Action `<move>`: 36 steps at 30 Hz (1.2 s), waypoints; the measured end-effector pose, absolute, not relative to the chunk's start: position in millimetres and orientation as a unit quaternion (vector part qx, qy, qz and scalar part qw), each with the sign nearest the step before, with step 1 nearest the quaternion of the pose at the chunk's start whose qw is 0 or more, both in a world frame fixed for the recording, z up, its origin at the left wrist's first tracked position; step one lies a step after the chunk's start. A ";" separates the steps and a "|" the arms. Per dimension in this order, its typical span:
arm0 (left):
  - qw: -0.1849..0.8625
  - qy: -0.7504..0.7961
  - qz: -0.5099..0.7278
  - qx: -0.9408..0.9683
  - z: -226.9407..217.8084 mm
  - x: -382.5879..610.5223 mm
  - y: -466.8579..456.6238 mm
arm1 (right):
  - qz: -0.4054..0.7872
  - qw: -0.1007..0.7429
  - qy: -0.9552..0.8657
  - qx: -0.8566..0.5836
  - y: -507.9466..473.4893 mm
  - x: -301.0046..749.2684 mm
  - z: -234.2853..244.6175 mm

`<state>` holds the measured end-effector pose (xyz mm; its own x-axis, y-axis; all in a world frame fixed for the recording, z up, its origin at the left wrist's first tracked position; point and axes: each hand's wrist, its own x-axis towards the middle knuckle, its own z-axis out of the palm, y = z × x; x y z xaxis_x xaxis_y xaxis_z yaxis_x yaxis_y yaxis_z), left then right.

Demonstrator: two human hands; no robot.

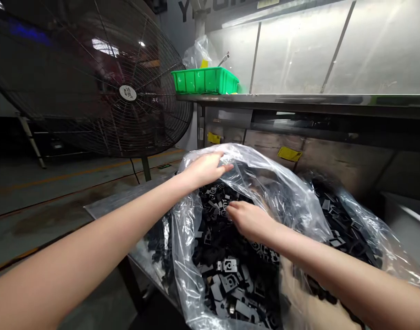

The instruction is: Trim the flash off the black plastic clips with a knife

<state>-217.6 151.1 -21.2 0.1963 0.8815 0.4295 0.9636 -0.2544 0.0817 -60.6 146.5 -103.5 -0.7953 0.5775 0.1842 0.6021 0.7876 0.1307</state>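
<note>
the right hand (251, 221), fingers bunched, touches black moulded parts (229, 279) heaped in a clear plastic bag (192, 256), any grip on one unclear; they seem light, stiff, best taken by an edge, while the left hand (205, 170) clamps the soft, slippery film below a steel bench (299, 100).

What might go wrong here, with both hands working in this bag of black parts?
The left hand is gripping the thin, clear plastic bag, which might tear and spill the black parts. The bag also lies close to the edge of the metal table, so it could slide off. The bare right hand might get scraped on the angular parts.
</note>
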 end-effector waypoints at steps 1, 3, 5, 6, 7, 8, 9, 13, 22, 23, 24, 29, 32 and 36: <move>0.099 -0.602 -0.184 -0.771 -23.3 -219.7 148.5 | -0.083 0.072 -0.935 -0.336 165.7 -69.1 -105.9; 0.080 -0.601 -0.144 -0.782 -32.5 -226.2 142.5 | -0.064 0.079 -0.922 -0.373 196.0 -83.6 -107.3; 0.050 -0.603 -0.100 -0.790 -45.5 -236.3 137.4 | -0.047 0.081 -0.916 -0.391 210.7 -95.3 -107.8; 0.035 -0.608 -0.079 -0.789 -52.1 -242.3 135.5 | -0.038 0.080 -0.917 -0.390 211.7 -100.0 -108.6; 0.020 -0.615 -0.062 -0.786 -57.9 -248.3 134.0 | -0.030 0.076 -0.920 -0.383 209.1 -103.9 -110.0; 0.009 -0.624 -0.048 -0.780 -62.6 -253.9 133.0 | -0.023 0.072 -0.925 -0.372 203.6 -106.4 -111.8; 0.000 -0.633 -0.039 -0.774 -65.9 -258.4 132.3 | -0.016 0.065 -0.932 -0.356 196.3 -107.3 -113.6; -0.009 -0.645 -0.045 -0.763 -63.6 -261.4 129.6 | -0.004 0.027 -0.957 -0.289 164.3 -92.0 -117.0; -0.048 -0.573 -0.023 -0.818 -55.1 -229.9 114.8 | -0.003 -0.072 -0.966 -0.247 125.0 -21.4 -107.2; -0.057 -0.554 -0.009 -0.831 -60.3 -227.7 112.1 | 0.004 -0.079 -0.964 -0.255 123.5 -14.9 -106.7; -0.066 -0.536 0.006 -0.842 -66.1 -225.9 109.0 | 0.011 -0.083 -0.961 -0.264 122.6 -8.8 -106.1; -0.086 -0.481 0.062 -0.870 -88.1 -224.9 87.2 | 0.030 -0.089 -0.939 -0.332 122.4 13.8 -102.9; -0.079 -0.472 0.066 -0.876 -86.6 -228.6 73.4 | 0.033 -0.089 -0.928 -0.361 122.0 22.9 -103.3; -0.081 -0.475 0.075 -0.873 -78.2 -235.4 56.8 | 0.045 -0.092 -0.922 -0.374 116.7 36.2 -107.6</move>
